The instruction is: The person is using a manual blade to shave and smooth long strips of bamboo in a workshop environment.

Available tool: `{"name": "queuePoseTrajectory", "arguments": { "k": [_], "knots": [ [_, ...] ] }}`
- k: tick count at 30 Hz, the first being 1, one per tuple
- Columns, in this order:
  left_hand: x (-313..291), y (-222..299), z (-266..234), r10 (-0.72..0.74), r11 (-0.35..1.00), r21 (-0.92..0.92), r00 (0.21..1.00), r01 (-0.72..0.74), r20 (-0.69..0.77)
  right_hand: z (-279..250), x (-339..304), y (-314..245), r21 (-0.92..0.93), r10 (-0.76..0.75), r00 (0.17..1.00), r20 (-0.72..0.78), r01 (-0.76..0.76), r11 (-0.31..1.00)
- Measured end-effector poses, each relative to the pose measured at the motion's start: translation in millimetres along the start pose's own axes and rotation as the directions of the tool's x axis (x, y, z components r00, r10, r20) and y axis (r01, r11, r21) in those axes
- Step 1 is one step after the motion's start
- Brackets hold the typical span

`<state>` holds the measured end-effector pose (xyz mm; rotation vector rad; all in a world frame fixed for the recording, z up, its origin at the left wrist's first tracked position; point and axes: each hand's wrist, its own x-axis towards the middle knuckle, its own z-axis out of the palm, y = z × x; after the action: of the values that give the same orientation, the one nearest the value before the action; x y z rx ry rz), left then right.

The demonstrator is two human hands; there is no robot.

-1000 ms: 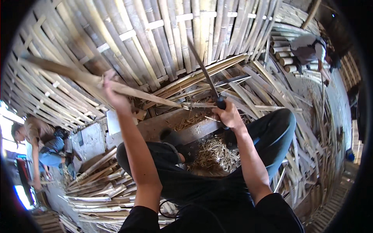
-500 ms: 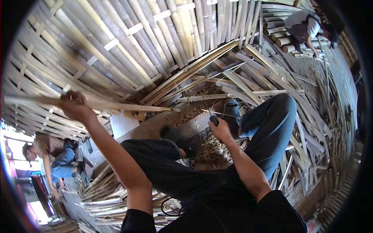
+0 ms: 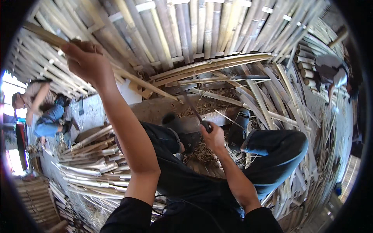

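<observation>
So my left fingers (image 3: 93, 47) are wrapped round a long, flat tan bamboo strip (image 3: 149, 85) up at 10 o'clock, its near end slanting in toward the middle. My right fingers (image 3: 215, 132), at about 5 o'clock, are closed on a slim dark-bladed knife with a black handle (image 3: 197, 115), blade toward 11. Loose straw-coloured shavings (image 3: 206, 157) at 6, pile of pale split bamboo (image 3: 99, 169) at 8, slatted bamboo wall (image 3: 202, 31) across 12
</observation>
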<state>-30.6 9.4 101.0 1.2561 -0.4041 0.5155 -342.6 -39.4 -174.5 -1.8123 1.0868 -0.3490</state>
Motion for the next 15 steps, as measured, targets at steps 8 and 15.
{"name": "queuePoseTrajectory", "arguments": {
  "k": [8,15],
  "knots": [
    [33,-26,-36,0.120,0.993,-0.013,0.992,-0.120,-0.046,-41,48,-189,0.530,-0.302,0.897,-0.324,0.436,0.727],
    [29,-26,-16,0.168,0.984,-0.010,0.957,-0.175,-0.237,97,29,-24,0.650,-0.243,0.903,-0.355,0.425,0.631]
  ]
}}
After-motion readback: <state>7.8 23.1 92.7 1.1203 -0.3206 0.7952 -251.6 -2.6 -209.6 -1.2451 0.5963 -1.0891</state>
